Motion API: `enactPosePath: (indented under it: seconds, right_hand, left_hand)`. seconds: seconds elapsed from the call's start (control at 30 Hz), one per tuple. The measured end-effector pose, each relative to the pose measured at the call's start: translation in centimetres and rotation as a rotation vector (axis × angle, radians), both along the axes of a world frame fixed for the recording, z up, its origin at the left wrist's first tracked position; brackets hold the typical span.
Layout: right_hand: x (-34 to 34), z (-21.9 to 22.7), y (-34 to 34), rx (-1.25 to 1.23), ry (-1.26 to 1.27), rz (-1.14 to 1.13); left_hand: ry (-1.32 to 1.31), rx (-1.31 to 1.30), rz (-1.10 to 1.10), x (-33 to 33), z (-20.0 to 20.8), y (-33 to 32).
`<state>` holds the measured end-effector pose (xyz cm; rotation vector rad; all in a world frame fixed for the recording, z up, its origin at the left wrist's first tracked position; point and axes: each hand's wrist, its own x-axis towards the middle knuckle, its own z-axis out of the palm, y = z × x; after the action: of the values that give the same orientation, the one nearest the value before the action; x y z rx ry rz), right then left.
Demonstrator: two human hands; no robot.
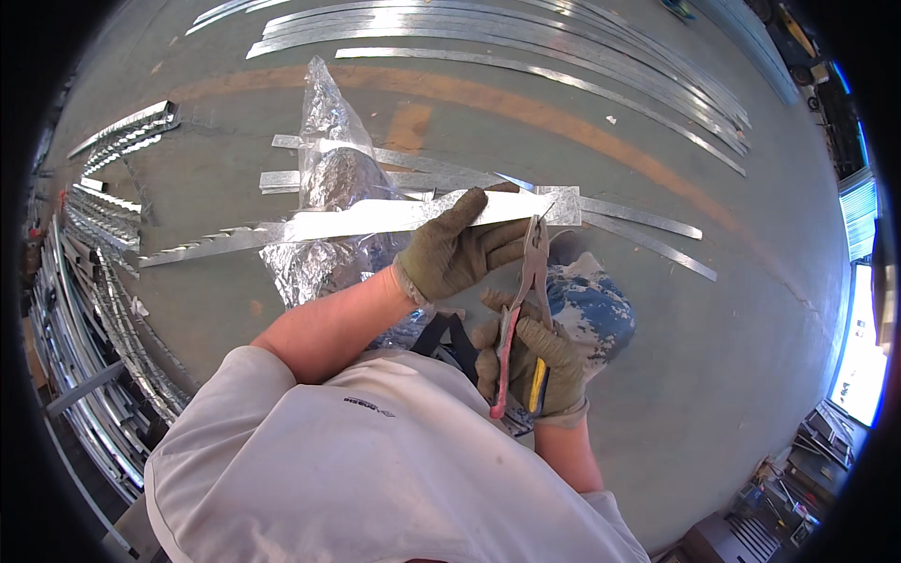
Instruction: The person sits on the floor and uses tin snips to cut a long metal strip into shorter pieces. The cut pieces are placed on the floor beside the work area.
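Note:
My left hand (450, 249), in an olive work glove, grips a long flat metal strip (366, 218) from below, thumb over its upper edge. The strip runs crosswise before me; its left part is cut into a row of teeth. Gloved too, my right hand (549, 361) is closed round a pair of tin snips (534, 258) pointing away from me. One handle is red; a yellow-and-black piece shows by the palm, perhaps the other handle. The blades reach the strip near its right end; whether they bite into it I cannot tell.
Crumpled silvery plastic wrap (333, 178) covers something beneath the strip. Loose strips (648, 220) lie beyond my hands, with more long strips (488, 38) on the far floor. Toothed strips (117, 202) and a stack of curved metal profiles (80, 328) lie at the left.

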<state>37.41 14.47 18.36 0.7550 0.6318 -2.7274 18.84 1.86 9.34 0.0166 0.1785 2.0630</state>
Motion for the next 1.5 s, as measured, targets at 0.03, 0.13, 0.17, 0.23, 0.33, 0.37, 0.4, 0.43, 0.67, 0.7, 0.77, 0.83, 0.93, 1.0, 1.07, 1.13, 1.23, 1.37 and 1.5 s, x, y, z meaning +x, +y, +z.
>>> enactPosePath:
  seconds: [0.03,0.13,0.17,0.23,0.33,0.37,0.4,0.43,0.67,0.7,0.77,0.83,0.93,1.0,1.07,1.13,1.23,1.37,1.5]
  right_hand:
    - [0.0,0.2,0.0,-0.01,0.004,-0.008]
    - [0.4,-0.2,-0.1,-0.003,0.024,-0.012]
    - [0.5,-0.6,-0.5,0.024,0.036,-0.004]
    - [0.6,-1.1,-0.9,0.055,0.076,0.007]
    - [1.3,-2.3,-1.4,0.037,0.114,0.009]
    - [1.5,-2.9,-1.5,0.025,0.118,0.004]
    - [1.7,-3.4,-1.6,0.013,0.123,-0.001]
    - [2.0,-3.7,-1.7,-0.018,0.13,-0.003]
    - [2.0,-4.2,-1.4,-0.204,0.236,-0.012]
    - [1.7,-3.9,-1.5,-0.213,0.234,-0.018]
    - [1.3,-2.5,-1.5,-0.176,0.202,-0.005]
    - [1.0,-1.0,-1.5,-0.128,0.159,0.015]
    - [1.2,0.7,-1.8,0.024,0.074,0.059]
    - [1.6,1.3,-2.3,0.201,0.007,0.108]
    - [1.8,1.3,-2.8,0.329,-0.043,0.18]
    - [1.6,1.1,-3.8,0.42,-0.098,0.239]
    - [0.6,1.2,-6.6,0.564,-0.178,0.308]
    - [-1.4,0.6,-9.3,0.914,-0.208,0.449]
    - [-2.3,-1.6,-9.7,1.261,-0.237,0.558]
  left_hand:
    - [0.016,0.026,-0.005,-0.1,0.4,-0.1]
    - [0.033,0.042,0.001,-0.3,-0.1,-0.3]
    - [0.034,0.033,0.005,-0.3,-0.4,-0.4]
    - [0.014,0.034,0.001,-0.3,-0.7,-0.6]
    - [0.0,0.057,-0.017,0.2,-1.0,-1.1]
    - [0.009,0.069,-0.028,0.2,-0.8,-1.3]
    - [0.013,0.066,-0.034,0.4,-0.9,-1.4]
    - [0.016,0.063,-0.041,0.7,-1.3,-1.5]
    - [0.035,0.001,-0.051,0.3,-0.9,-1.7]
    - [0.051,-0.009,-0.031,0.7,-0.9,-1.9]
    - [0.064,-0.043,0.007,0.7,-1.1,-2.0]
    - [0.043,-0.065,0.028,0.8,-1.5,-2.4]
    - [0.002,-0.06,0.041,0.7,-2.7,-4.9]
    - [0.018,-0.036,0.082,0.6,-3.9,-7.4]
    - [-0.001,0.006,0.138,0.3,-5.1,-8.8]
    - [-0.016,-0.025,0.18,-0.2,-4.7,-10.0]
    - [-0.062,-0.142,0.197,-0.8,-3.3,-10.3]
    - [-0.016,-0.147,0.197,-1.5,-4.2,-10.3]
    - [0.027,-0.054,0.199,-1.5,-4.0,-10.4]
